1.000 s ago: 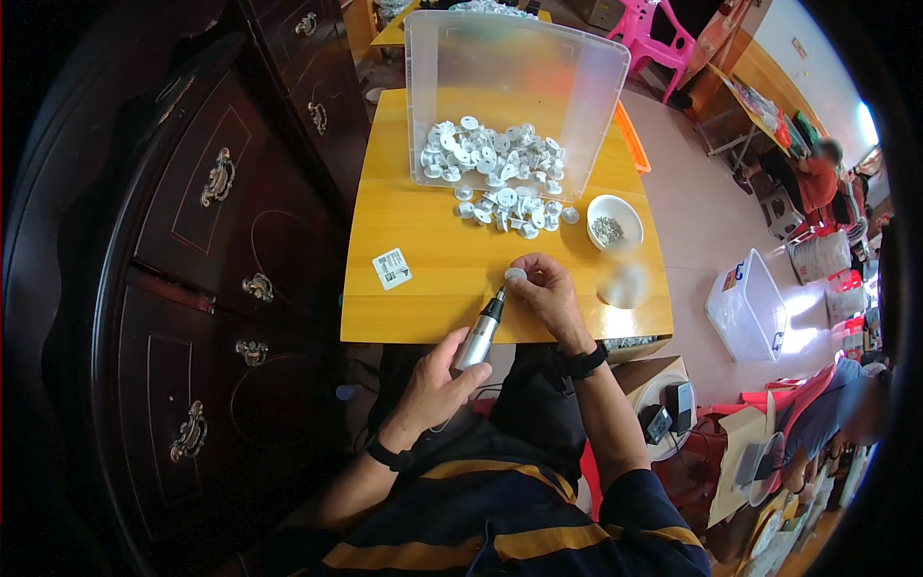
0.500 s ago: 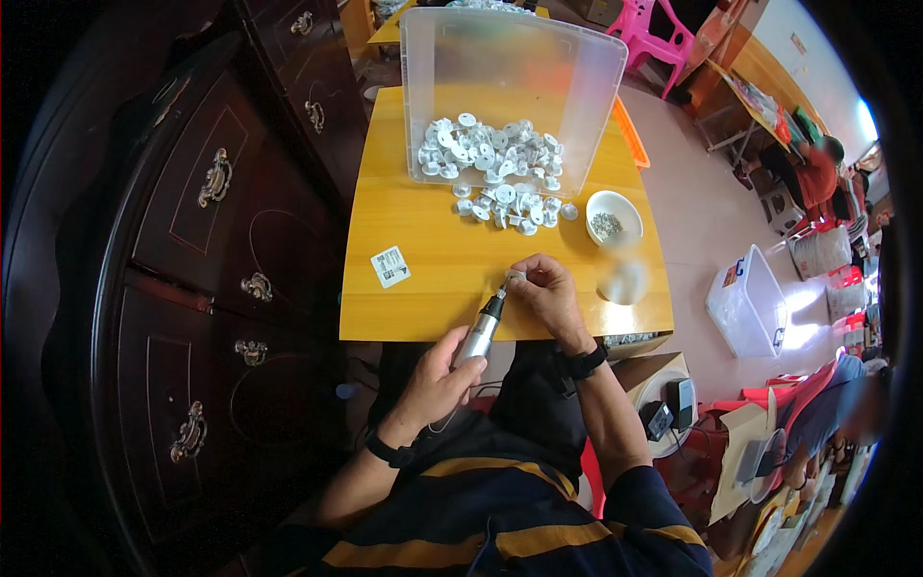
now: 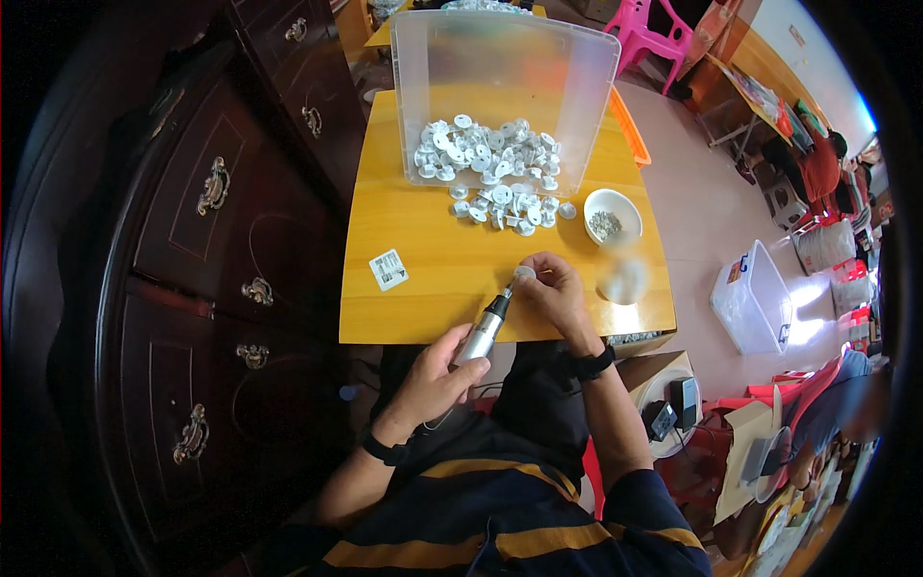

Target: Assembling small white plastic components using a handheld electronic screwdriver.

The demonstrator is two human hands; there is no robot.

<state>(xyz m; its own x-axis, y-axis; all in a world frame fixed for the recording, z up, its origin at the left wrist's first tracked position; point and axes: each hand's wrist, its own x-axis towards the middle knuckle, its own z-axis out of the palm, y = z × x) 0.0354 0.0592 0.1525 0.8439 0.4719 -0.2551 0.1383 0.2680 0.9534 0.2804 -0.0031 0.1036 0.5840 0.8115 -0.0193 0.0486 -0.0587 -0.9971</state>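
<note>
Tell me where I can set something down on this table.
Bare tabletop lies between the white label and the silver tool in the left hand, nearer than the loose white parts. A narrow strip left of the clear bin is bare too. It's crowded at the bin's front, and toward the right with the white bowl and a blurred round thing.

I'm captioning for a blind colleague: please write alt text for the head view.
The left hand holds a silver and black tool, its tip at a white part pinched in the right hand over a yellow table. Beyond, white parts lie in and before a clear plastic box, left of a white bowl of small pieces.
</note>
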